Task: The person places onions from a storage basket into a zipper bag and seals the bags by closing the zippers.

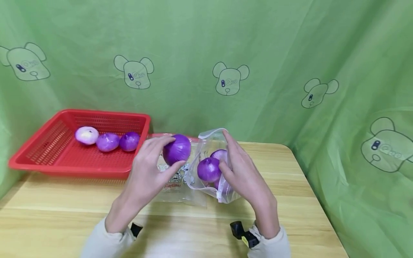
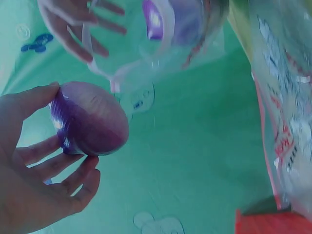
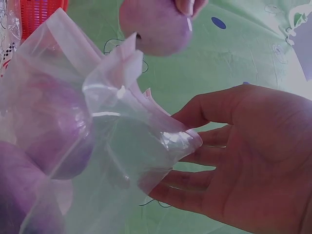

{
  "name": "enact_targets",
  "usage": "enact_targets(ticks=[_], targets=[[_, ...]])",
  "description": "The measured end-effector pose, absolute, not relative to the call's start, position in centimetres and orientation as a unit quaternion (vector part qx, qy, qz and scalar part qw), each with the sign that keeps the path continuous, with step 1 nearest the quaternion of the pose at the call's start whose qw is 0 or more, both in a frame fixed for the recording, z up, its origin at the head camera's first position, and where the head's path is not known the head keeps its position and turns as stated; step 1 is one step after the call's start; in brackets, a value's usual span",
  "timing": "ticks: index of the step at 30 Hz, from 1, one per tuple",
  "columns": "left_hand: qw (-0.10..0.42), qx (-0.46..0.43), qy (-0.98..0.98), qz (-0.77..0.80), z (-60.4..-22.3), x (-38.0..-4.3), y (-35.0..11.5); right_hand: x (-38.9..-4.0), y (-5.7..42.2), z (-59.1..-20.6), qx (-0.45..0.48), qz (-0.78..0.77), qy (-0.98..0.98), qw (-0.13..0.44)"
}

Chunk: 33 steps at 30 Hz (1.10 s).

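While the left hand [image 1: 146,168] pinches a round, glossy purple onion [image 1: 177,150] just left of the clear plastic zip bag [image 1: 205,152] that the right hand [image 1: 243,170] grips, spreading the bag's mouth wide should let it settle gently onto the bagged onions [image 1: 208,170].

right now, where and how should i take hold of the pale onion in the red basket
Likely by its rounded sides, from above: the pale onion lies inside the walls of the red basket, and the middle onion sits close on its right, leaving its left freer.
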<state>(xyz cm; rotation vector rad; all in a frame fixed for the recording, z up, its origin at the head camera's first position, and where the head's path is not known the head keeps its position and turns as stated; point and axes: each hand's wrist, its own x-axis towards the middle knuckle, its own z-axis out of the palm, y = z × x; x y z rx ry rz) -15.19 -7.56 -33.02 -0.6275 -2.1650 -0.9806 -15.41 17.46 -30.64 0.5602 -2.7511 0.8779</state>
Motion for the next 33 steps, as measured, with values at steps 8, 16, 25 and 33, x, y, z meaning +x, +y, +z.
enact_targets(ticks=[8, 16, 25, 33], targets=[[0.307, -0.341, -0.796, -0.394, -34.1, -14.8, -5.1, -15.3, 16.7, -30.7, 0.203, 0.289, -0.930, 0.102], [0.311, -0.370, -0.806, -0.343, -35.3, -15.0, -4.1, -14.6, 16.2, -30.5, 0.216, 0.290, -0.928, 0.095], [0.321, -0.349, -0.831, -0.291, -35.8, -15.3, -4.0, -14.2, 15.9, -30.0, 0.245, 0.293, -0.919, 0.099], [0.345, -0.329, -0.849, -0.230, -36.3, -15.9, -4.7, -14.2, 16.0, -30.1, 0.239, 0.302, -0.917, 0.101]])
